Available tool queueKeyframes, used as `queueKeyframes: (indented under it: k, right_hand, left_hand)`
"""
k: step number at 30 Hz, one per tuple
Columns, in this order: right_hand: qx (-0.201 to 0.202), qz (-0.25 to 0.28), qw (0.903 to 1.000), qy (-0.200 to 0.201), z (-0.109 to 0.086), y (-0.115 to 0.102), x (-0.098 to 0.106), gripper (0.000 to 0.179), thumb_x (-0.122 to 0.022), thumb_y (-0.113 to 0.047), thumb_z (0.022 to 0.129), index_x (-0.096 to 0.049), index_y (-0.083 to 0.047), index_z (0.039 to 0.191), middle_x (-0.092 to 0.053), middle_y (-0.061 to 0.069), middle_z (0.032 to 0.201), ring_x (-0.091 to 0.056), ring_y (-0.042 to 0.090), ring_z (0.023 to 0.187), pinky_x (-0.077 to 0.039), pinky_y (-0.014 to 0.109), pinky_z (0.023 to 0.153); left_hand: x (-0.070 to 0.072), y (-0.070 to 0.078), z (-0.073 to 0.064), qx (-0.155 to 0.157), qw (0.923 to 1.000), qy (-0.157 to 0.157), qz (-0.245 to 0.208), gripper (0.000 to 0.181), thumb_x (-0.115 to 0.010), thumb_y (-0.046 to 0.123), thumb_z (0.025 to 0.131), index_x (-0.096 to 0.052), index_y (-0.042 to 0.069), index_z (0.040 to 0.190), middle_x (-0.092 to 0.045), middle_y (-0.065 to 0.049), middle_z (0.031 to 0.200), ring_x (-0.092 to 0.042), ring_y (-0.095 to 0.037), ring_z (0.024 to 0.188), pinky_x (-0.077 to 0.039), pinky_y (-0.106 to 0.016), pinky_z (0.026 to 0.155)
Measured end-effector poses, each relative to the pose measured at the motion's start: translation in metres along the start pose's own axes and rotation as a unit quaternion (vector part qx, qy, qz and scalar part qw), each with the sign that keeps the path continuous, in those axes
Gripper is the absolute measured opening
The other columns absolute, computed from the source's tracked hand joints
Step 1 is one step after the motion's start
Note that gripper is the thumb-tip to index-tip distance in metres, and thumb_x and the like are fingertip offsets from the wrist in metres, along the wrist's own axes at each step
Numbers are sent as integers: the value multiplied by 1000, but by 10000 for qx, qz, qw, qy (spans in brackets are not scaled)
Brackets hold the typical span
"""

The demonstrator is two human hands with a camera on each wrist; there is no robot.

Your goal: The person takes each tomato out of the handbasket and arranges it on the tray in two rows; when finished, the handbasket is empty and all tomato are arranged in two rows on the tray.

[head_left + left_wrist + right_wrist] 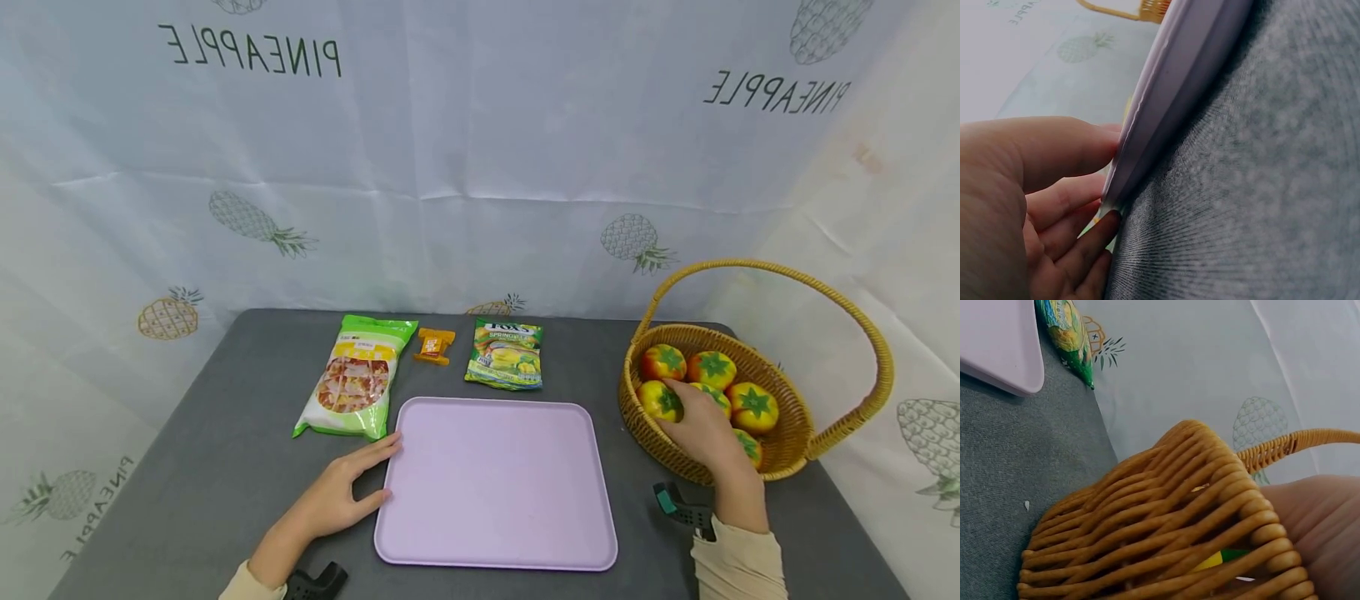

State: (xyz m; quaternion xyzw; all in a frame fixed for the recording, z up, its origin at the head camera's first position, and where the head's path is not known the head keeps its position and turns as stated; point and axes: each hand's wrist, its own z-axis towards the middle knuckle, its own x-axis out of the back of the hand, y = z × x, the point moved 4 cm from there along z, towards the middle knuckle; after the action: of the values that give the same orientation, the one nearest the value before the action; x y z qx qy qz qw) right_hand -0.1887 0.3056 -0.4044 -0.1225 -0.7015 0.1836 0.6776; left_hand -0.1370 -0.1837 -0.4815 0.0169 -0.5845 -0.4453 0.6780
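Observation:
A lilac tray (495, 483) lies flat on the grey table. My left hand (341, 492) is at its left edge, fingers extended and touching the rim; the left wrist view shows the thumb (1079, 150) against the tray wall (1166, 94). At the right stands a wicker basket (791, 450) with several yellow-red fruits, each with a star-shaped green top. Reaching over its near side, my right hand (701, 429) has thumb and fingers around a yellow fruit (658, 400) at the basket's left. In the right wrist view the basket wall (1147, 531) hides most of this hand.
Behind the tray lie a green-and-white food bag (356, 379), a small orange packet (433, 346) and a green candy bag (506, 357). The basket's tall handle (847, 304) arches over to the right. A pineapple-print curtain (450, 150) hangs behind the table's far edge.

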Motion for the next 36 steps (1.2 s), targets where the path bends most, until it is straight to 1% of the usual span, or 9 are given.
queueKeyframes:
  k: [5,7,12,17,21,25,29,32,36]
  right_hand:
    - [28,-55,9995,296,-4,-2,7,72,-69,-25,84,-38,11,137,-40,37,135,-38,55,119,-32,67,97]
    - [28,-36,9990,434,-5,-3,11,73,-69,-29,84,-37,11,137,-38,37,136,-35,55,121,-30,68,97]
    - [25,115,9968,788,-7,-7,19,77,-66,-37,87,-34,8,140,-33,37,138,-34,55,121,-31,70,94]
    - [166,308,9927,1152,-11,-21,24,77,-66,-38,87,-32,4,143,-31,36,139,-34,55,121,-31,72,91]
    - [381,486,9879,1420,-13,-36,24,75,-68,-34,87,-35,4,142,-32,34,138,-37,53,118,-33,70,89]
    - [739,599,9819,1639,-10,-52,15,71,-72,-30,84,-40,3,138,-37,30,134,-42,48,115,-38,66,88]
    - [1197,662,9759,1699,-5,-70,1,71,-76,-27,79,-44,1,137,-43,25,131,-46,42,114,-41,62,90]
    - [1459,754,9732,1609,-2,-84,-12,72,-79,-26,76,-47,-1,136,-46,22,129,-48,38,113,-45,59,89]
    - [1648,864,9728,1379,3,-102,-33,73,-80,-32,75,-49,-4,135,-48,17,129,-51,34,113,-50,52,86]
  left_hand:
    - [0,1,-2,153,9999,-69,-15,58,-73,22,79,-55,15,134,-49,0,143,-48,-17,130,-46,-36,99]
    - [-1,1,-2,187,9998,-89,-25,58,-73,21,79,-55,15,134,-49,1,143,-48,-16,130,-46,-37,99]
    - [0,1,-2,202,9997,-100,-8,59,-74,20,78,-56,14,134,-49,1,143,-48,-16,130,-45,-36,99]
    - [0,1,-2,257,9996,-110,-11,58,-73,23,79,-55,15,134,-49,1,143,-48,-17,130,-45,-37,100]
    - [0,0,-2,246,9997,-87,-12,59,-73,23,79,-55,15,134,-49,1,143,-48,-17,130,-44,-34,101]
    - [0,0,-2,153,9999,0,3,59,-74,21,79,-55,14,134,-50,0,143,-48,-16,130,-42,-27,102]
    - [-2,-1,-4,109,9999,16,-8,58,-73,22,79,-55,14,134,-50,0,143,-47,-15,130,-40,-22,103]
    - [-2,-1,-3,107,9999,6,-43,58,-73,22,80,-55,13,134,-49,0,143,-47,-14,131,-38,-19,103]
    - [-1,-1,-2,56,9999,22,-82,58,-73,21,79,-55,13,134,-50,0,143,-47,-14,131,-36,-17,104]
